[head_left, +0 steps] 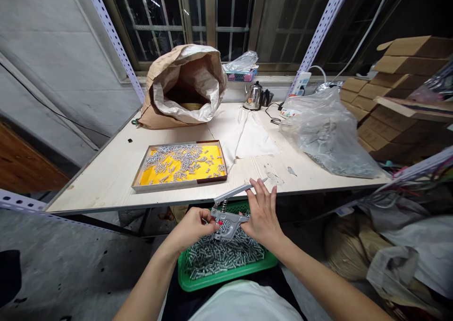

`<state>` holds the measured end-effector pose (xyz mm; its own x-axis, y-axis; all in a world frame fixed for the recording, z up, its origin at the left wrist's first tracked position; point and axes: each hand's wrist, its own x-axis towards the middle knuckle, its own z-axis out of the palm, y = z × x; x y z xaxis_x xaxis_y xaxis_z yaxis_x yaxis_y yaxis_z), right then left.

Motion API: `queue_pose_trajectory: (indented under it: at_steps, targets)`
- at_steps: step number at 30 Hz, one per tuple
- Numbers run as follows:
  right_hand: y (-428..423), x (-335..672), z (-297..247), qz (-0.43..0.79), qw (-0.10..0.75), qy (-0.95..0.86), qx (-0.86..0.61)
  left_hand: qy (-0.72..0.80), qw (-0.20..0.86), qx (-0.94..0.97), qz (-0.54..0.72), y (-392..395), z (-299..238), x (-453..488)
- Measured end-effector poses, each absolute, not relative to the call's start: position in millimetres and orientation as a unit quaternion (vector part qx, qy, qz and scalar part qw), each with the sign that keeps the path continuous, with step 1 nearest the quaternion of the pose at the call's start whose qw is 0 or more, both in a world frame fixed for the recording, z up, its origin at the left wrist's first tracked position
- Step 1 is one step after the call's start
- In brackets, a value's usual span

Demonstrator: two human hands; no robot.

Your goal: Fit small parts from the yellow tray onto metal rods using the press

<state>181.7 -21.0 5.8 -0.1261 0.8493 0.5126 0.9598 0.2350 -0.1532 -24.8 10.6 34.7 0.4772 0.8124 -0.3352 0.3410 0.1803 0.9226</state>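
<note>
In my lap sits a green basket (187, 281) full of small silver metal pieces (219, 257). Just above it I hold a gray metal tool (229, 221) with a long handle that sticks up to the right and a little red spot on its body.

My left hand (193, 226) is curled shut at the left side of the tool, with the thumb and fingers pinched together. I cannot tell what is pinched in there. My right hand (264, 212) grips the tool from the right side, with its fingers laid over the long handle.

Past my hands is a pale wood table (113, 170). On it, closest to me, lies 1 flat tray (170, 185) with a yellow floor and more silver pieces spread in it. A white cloth (247, 139) lies just right of the tray. Further right is a big clear plastic bag (329, 132).

At the back of the table a brown paper sack (184, 85) lies with its mouth open. A shiny kettle (254, 96) stands near the window (212, 14). Cardboard boxes (389, 76) are stacked at the far right.
</note>
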Motion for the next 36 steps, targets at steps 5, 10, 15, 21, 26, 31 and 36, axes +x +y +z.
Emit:
queue_pose_trajectory:
  at_steps: [5,10,15,21,26,31,36]
  targets:
    - [-23,180,2,-0.110,0.258,-0.742,-0.609,0.461,0.566,0.665,0.159,14,30,-28]
    - [-24,179,-1,-0.128,0.271,-0.735,-0.608,0.459,0.551,0.680,0.155,15,24,-28]
    - [-26,179,-3,-0.127,0.268,-0.739,-0.604,0.451,0.537,0.700,0.136,14,23,-26]
    - [-28,179,-4,-0.111,0.258,-0.747,-0.603,0.417,0.555,0.713,0.097,16,30,-24]
    - [-29,180,-3,-0.105,0.258,-0.741,-0.612,0.426,0.565,0.699,0.105,16,29,-23]
    - [-27,181,-4,-0.129,0.265,-0.740,-0.604,0.428,0.584,0.679,0.118,14,25,-25]
    - [-24,181,-2,-0.147,0.274,-0.747,-0.588,0.424,0.607,0.660,0.128,13,24,-24]
